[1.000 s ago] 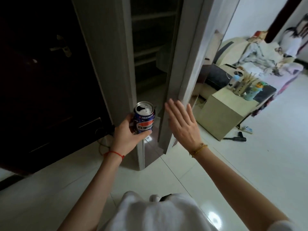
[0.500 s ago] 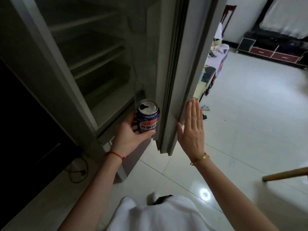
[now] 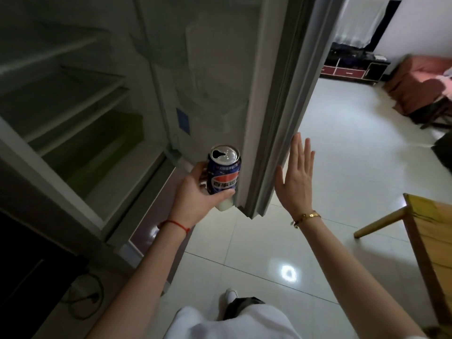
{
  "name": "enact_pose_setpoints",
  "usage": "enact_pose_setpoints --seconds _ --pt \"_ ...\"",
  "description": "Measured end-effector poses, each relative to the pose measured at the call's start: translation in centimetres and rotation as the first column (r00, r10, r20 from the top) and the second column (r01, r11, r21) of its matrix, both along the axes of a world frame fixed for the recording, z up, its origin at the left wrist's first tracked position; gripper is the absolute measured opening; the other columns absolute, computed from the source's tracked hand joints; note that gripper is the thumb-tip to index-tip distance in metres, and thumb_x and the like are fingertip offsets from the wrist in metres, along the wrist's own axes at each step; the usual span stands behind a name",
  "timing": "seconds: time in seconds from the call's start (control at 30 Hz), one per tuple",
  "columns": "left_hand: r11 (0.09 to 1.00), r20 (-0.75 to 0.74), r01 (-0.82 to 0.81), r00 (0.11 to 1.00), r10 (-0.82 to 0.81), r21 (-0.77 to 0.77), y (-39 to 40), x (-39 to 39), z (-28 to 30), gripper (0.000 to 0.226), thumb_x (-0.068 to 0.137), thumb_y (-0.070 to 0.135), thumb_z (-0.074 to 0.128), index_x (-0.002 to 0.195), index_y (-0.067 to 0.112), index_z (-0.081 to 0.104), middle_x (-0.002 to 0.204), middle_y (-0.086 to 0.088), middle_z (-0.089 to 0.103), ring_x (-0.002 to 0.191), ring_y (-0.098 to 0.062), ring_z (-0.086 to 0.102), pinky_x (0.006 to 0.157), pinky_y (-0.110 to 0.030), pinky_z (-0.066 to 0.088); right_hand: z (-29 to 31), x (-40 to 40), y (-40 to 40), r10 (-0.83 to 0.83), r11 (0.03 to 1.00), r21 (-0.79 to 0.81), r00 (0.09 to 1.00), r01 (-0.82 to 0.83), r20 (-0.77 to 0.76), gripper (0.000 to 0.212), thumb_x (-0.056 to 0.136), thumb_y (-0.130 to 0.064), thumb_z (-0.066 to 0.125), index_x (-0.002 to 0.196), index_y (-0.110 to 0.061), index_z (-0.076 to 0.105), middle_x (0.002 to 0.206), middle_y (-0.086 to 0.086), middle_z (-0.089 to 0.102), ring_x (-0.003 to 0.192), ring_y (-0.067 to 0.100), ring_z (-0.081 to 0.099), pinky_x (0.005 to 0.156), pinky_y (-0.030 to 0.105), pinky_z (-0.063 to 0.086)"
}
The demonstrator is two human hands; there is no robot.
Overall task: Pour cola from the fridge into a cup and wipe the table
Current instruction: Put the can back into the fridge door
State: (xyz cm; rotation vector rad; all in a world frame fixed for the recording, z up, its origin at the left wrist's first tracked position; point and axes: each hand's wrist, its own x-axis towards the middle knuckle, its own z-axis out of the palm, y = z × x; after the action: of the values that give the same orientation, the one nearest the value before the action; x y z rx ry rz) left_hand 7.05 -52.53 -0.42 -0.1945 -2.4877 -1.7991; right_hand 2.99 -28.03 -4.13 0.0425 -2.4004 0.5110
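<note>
My left hand [image 3: 195, 192] grips a blue cola can [image 3: 223, 173] with an opened top, held upright in front of the open fridge [image 3: 73, 101]. Inside the fridge I see bare shelves and a green drawer. The fridge door [image 3: 269, 106] stands open, edge-on to me, just right of the can. My right hand [image 3: 297, 176] is flat with straight fingers, its fingertips against the door's outer edge. No cup is in view.
A wooden table corner and leg [image 3: 420, 223] jut in at the right. A dark cabinet [image 3: 29, 265] and a cable [image 3: 85, 297] lie at lower left. White tiled floor [image 3: 342, 148] stretches towards a low red cabinet [image 3: 347, 69] and a sofa [image 3: 420, 86] at the back.
The view has swung right, so the fridge interior fills the left side and the wooden table appears. Both hands keep their hold: can in the left, flat right hand by the door edge.
</note>
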Motion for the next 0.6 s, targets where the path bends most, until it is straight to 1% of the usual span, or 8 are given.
enact_pose_setpoints --seconds 0.03,0.13,0.17,0.23,0.33,0.4,0.53,0.6 --pt "1.000 -0.013 0.011 1.000 -0.011 -0.008 0.5 -0.3 0.2 0.071 0.062 0.026 0.092 0.124 0.025 0.057 0.115 0.009 0.069 0.105 -0.006 0.067 0.090 -0.032 0.058 0.3 -0.3 0.5 0.002 0.999 -0.032 1.000 -0.001 0.021 0.066 0.098 -0.015 0.043 0.155 -0.007 0.010 0.165 0.006 0.007 0.152 0.025 -0.002 0.124 0.047 0.003" --pt "0.999 -0.048 0.034 0.998 -0.036 -0.033 1.8 -1.4 1.0 0.066 0.064 0.025 0.091 0.121 0.023 0.058 0.114 0.010 0.069 0.103 -0.002 0.066 0.086 -0.019 0.056 1.3 -1.5 1.7 0.008 0.989 -0.147 0.997 0.003 0.077 0.066 0.099 -0.019 0.041 0.156 -0.013 0.010 0.165 -0.001 0.007 0.152 0.018 -0.005 0.124 0.045 0.002" --pt "0.998 -0.056 0.042 0.997 -0.044 -0.038 2.3 -1.8 1.3 0.065 0.065 0.025 0.091 0.121 0.023 0.059 0.113 0.011 0.070 0.101 -0.001 0.066 0.085 -0.017 0.055 1.7 -1.9 2.1 0.012 0.983 -0.183 0.996 0.005 0.091 0.065 0.100 -0.022 0.040 0.156 -0.014 0.010 0.164 -0.002 0.007 0.152 0.017 -0.005 0.124 0.045 0.002" --pt "0.997 -0.065 0.051 0.996 -0.055 -0.054 3.2 -2.7 1.8 0.065 0.063 0.027 0.092 0.121 0.022 0.060 0.109 0.010 0.071 0.097 0.001 0.067 0.083 -0.017 0.055 2.4 -2.8 2.6 0.020 0.967 -0.256 0.993 0.011 0.120 0.063 0.101 -0.029 0.036 0.156 -0.016 0.010 0.164 -0.002 0.009 0.152 0.017 -0.004 0.124 0.044 0.004" --pt "0.997 -0.064 0.048 0.997 -0.052 -0.063 4.7 -4.1 2.4 0.061 0.063 0.024 0.092 0.116 0.018 0.062 0.104 0.010 0.072 0.090 0.010 0.065 0.073 -0.004 0.048 3.4 -4.2 3.6 0.054 0.933 -0.359 0.988 0.002 0.145 0.061 0.101 -0.030 0.033 0.156 -0.015 0.011 0.164 0.001 0.009 0.152 0.019 -0.001 0.124 0.041 0.005" --pt "0.995 -0.066 0.051 0.996 -0.056 -0.084 5.7 -5.1 2.7 0.056 0.065 0.022 0.091 0.112 0.018 0.062 0.100 0.013 0.070 0.085 0.016 0.062 0.068 0.000 0.044 3.9 -5.2 4.3 0.073 0.910 -0.415 0.985 -0.002 0.155 0.059 0.103 -0.027 0.034 0.156 -0.014 0.010 0.164 0.002 0.009 0.152 0.020 -0.001 0.124 0.040 0.005" --pt "0.995 -0.075 0.050 0.996 -0.056 -0.092 7.9 -7.3 3.1 0.054 0.063 0.026 0.091 0.109 0.020 0.062 0.099 0.014 0.071 0.089 0.010 0.065 0.071 -0.004 0.047 4.5 -7.7 6.1 0.115 0.862 -0.506 0.977 -0.009 0.179 0.058 0.105 -0.027 0.033 0.156 -0.016 0.009 0.164 0.001 0.008 0.152 0.020 0.003 0.124 0.041 0.008" --pt "0.994 -0.090 0.029 0.995 -0.038 -0.101 9.2 -8.4 3.2 0.056 0.062 0.034 0.091 0.108 0.023 0.062 0.099 0.015 0.071 0.091 0.006 0.065 0.079 -0.014 0.053 4.7 -9.3 7.3 0.138 0.842 -0.540 0.972 -0.015 0.189 0.059 0.104 -0.032 0.031 0.156 -0.017 0.009 0.164 0.002 0.009 0.152 0.020 0.006 0.124 0.044 0.011"
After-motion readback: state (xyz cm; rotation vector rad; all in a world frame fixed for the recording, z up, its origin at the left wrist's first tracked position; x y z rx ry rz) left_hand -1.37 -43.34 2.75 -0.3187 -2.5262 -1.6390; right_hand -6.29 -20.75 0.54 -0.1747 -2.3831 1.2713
